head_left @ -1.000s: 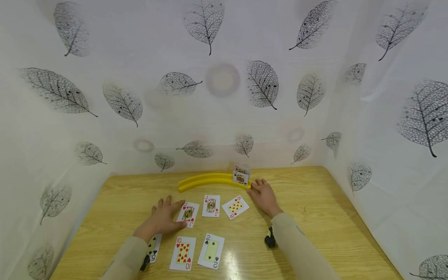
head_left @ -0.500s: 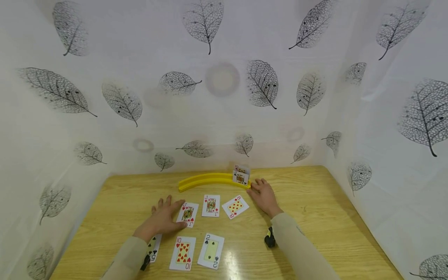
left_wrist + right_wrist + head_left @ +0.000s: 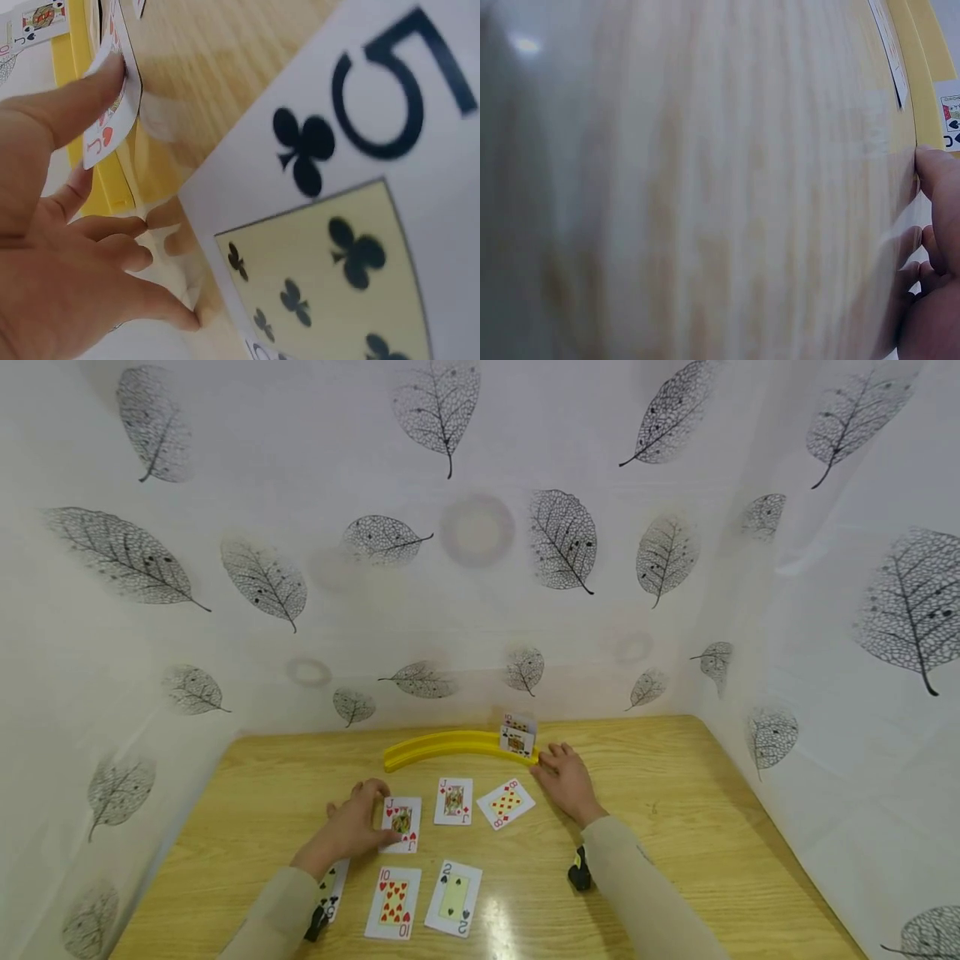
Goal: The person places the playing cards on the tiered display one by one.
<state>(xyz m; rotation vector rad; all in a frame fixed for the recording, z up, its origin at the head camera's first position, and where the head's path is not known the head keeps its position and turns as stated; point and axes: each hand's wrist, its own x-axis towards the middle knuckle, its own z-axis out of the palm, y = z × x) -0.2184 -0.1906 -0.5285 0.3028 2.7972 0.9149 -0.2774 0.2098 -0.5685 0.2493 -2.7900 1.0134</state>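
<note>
My left hand (image 3: 345,835) pinches the jack of hearts (image 3: 402,821) between thumb and finger. In the left wrist view, this jack of hearts (image 3: 105,139) stands tilted and slightly bent. My right hand (image 3: 567,785) holds the right end of a curved yellow card holder (image 3: 435,746), with the thumb in front; the grip is partly hidden. Near that end a black jack (image 3: 517,742) stands upright in the holder, and a red ten (image 3: 517,723) stands behind it. The five of clubs (image 3: 331,887) lies partly beneath my left wrist.
Face up on the wooden table (image 3: 675,893) lie the jack of diamonds (image 3: 453,802), eight of diamonds (image 3: 506,804), ten of hearts (image 3: 393,903) and two of spades (image 3: 453,899). A leaf-patterned white curtain (image 3: 480,627) encloses the back and sides.
The left fingers have drawn in from a spread pose and now pinch the jack of hearts, which has turned straighter and shifted slightly. The right hand stays at the holder's end.
</note>
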